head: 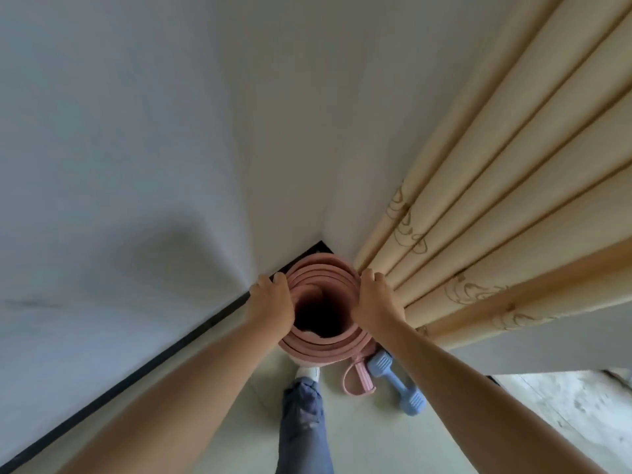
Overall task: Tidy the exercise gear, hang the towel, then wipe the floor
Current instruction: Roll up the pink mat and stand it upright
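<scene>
**Rolled mat upright in the corner, gripped from both sides**

Standing on end in the corner where the white wall meets the next wall: pink rolled mat, long axis vertical, seen straight down its hollow core. Flanked at the top rim by both hands. Left hand on the left side of the roll, fingers curled over the outer layer toward the wall. Right hand on the right side, fingers curled likewise, knuckles just beside the cream curtain. Both equally near, neither reaching further; mat squeezed between the palms, not pinched.

Roll loose, layers spreading near the camera. Pink strap trailing from the lower edge onto the floor, close to a blue dumbbell lying against the curtain hem. Shoe and trouser leg right at the base of the roll.

Likely step in hand: settling the mat into the corner. Release probably needs a straight-down set so the axis stays vertical; any lean toward the open room would tip or unroll it. Towel not in view.
</scene>
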A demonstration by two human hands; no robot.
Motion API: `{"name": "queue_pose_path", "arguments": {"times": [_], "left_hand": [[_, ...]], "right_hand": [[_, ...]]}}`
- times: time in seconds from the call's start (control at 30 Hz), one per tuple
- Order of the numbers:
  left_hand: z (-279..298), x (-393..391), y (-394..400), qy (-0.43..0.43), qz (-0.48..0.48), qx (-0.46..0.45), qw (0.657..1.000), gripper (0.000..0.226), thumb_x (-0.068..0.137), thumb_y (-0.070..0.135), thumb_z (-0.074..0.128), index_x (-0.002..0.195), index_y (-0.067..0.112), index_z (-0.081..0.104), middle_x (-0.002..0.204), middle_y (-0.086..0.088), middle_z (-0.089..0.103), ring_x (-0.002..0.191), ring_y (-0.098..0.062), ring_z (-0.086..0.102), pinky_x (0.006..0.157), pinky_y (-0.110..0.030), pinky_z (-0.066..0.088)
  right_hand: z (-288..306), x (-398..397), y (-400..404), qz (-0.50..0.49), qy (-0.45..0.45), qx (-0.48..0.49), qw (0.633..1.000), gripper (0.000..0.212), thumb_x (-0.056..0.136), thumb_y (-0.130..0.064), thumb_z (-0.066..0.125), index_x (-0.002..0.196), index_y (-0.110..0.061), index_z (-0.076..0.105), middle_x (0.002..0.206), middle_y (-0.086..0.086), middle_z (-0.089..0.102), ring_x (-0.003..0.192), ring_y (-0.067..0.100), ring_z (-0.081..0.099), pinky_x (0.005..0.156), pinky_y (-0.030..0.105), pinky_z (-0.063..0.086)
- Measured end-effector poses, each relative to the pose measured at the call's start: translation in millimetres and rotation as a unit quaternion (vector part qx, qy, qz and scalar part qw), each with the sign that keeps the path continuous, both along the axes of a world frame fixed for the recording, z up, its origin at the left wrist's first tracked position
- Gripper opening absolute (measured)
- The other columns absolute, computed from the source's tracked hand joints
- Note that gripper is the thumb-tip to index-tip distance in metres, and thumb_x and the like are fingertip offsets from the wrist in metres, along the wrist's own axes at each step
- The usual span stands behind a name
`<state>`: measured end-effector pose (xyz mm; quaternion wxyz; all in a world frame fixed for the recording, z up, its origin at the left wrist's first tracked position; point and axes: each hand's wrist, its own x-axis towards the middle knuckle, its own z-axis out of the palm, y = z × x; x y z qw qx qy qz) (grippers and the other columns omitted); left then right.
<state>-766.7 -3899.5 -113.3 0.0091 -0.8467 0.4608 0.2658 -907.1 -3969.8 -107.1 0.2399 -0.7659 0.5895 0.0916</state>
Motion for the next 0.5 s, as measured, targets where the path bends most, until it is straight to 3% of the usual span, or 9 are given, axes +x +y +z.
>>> {"name": "queue_pose_path", "arguments": {"times": [0.13,0.3,0.5], "left_hand": [[-43,24,-71,0.028,0.015,0.014,0.999,0.043,0.1,0.032,0.04,0.134,0.008,0.033,0.133,-0.018,0.039,0.12,-0.029,0.045,0.093,-0.033,0.045],[-107,41,-149,0.035,0.018,0.027,0.999,0.041,0.098,0.032,0.044,0.131,0.008,0.036,0.131,-0.018,0.042,0.119,-0.029,0.047,0.092,-0.032,0.048],[-169,40,-207,0.063,0.033,0.033,0.997,0.042,0.098,0.029,0.041,0.13,0.003,0.035,0.132,-0.02,0.041,0.12,-0.035,0.045,0.096,-0.039,0.044]], "right_hand": [[-34,28,-72,0.009,0.039,0.02,0.999,0.05,0.082,-0.009,0.06,0.126,-0.006,0.038,0.13,0.013,0.043,0.112,0.031,0.054,0.078,0.032,0.045],[-93,47,-145,-0.004,0.06,0.038,0.998,0.053,0.081,-0.009,0.065,0.126,-0.008,0.037,0.129,0.012,0.042,0.11,0.027,0.054,0.077,0.026,0.044],[-158,54,-204,0.003,0.085,0.022,0.996,0.058,0.08,-0.01,0.067,0.129,-0.006,0.036,0.133,0.016,0.041,0.119,0.03,0.048,0.09,0.033,0.046]]}}
